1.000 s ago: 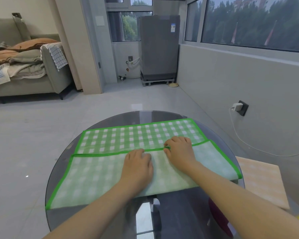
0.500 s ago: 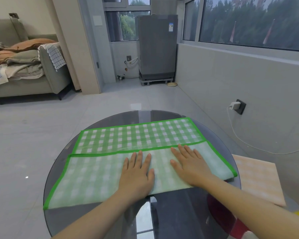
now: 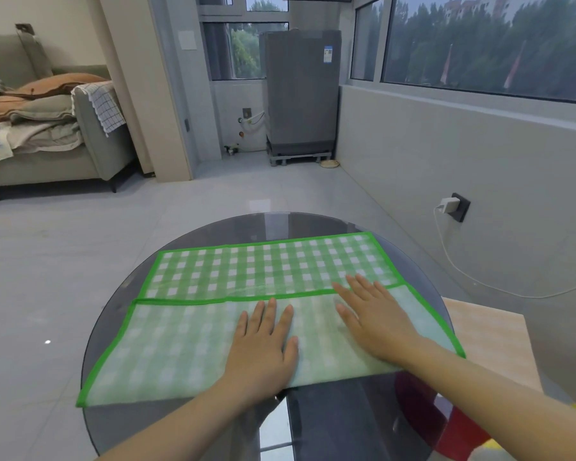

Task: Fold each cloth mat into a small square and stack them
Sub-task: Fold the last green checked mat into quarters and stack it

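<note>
Head view cuts off an orange checked mat [image 3: 486, 344] on a surface right of the right hand [image 3: 376, 319], and the glass desk [image 3: 193, 234] at its near edge. The green checked mat [image 3: 263, 264], green-bordered, lies on the desk with its near half folded over, paler side up. Left hand [image 3: 263, 347] and right hand press flat on that fold, fingers straight, each grip fully open and holding nothing.

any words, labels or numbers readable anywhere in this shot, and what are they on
None can be read.
Blue and white sticker on the grey appliance: print too small and blurred.
White sheet on the pillar: looks blank.
Green checked mat and orange checked mat: pattern only, no text.
White charger in the wall socket: no legible marking.
</note>
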